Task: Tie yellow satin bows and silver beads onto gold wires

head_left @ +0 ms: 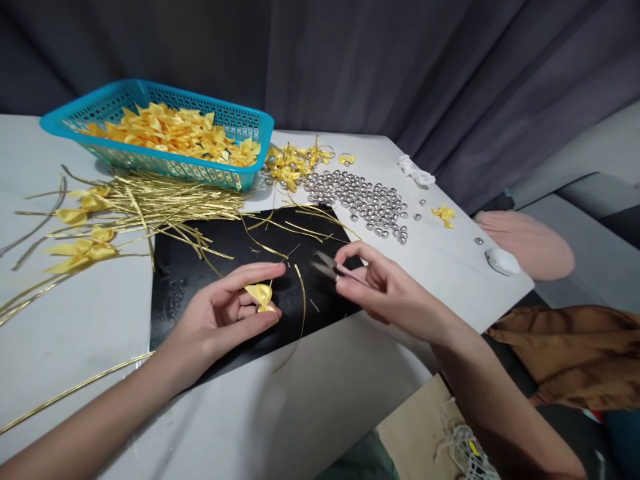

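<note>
Over the black mat [200, 333], my left hand [225, 307] holds a yellow ribbon bow [261, 295] between thumb and fingers. A small shiny piece shows at the bow's lower edge. To the right, my right hand [380, 283] grips small scissors [329, 265], whose blades are parted, blurred and point left toward the bow. The blades and the bow are apart. A loose gold cord [303, 300] curves across the mat between my hands, and short cut bits lie around it.
A blue basket [200, 162] of yellow bows stands at the back left, with gold cords [165, 200] before it. Silver pieces [370, 200] and finished-looking yellow bows [290, 163] lie behind the mat. A white object [503, 262] sits at the right edge.
</note>
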`<state>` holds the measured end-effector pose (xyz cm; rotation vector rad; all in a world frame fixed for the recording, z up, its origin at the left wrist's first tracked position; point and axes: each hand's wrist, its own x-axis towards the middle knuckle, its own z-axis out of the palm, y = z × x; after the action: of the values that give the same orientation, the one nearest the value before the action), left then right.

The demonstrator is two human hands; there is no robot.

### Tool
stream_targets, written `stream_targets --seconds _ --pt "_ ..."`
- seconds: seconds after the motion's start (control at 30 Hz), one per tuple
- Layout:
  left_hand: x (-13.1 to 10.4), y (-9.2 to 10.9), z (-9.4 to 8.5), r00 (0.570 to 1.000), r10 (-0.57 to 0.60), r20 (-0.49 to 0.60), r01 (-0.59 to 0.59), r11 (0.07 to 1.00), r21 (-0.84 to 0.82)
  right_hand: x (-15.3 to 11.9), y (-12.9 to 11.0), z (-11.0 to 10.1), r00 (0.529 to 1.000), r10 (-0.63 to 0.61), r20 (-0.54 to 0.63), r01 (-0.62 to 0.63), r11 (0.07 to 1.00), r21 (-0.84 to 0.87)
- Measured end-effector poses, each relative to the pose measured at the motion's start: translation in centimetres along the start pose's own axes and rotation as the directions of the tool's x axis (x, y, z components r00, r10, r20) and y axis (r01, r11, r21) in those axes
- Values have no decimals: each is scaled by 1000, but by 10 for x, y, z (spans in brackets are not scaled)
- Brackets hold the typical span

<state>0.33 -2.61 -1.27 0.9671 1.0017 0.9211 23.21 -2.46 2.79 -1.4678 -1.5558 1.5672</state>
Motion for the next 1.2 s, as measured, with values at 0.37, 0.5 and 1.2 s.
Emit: stream_targets --seconds 0.37,0.5,1.2 --pt "2 -3 -1 996 85 18 -86 996 33 6 0 12 957 -3 291 80 964 -253" --pt "2 -1 1 997 59 46 -60 998 21 13 4 15 943 -24 331 101 971 -218" --pt "3 -3 -2 998 33 55 -33 999 -7 26 2 10 846 -105 522 213 965 -151"
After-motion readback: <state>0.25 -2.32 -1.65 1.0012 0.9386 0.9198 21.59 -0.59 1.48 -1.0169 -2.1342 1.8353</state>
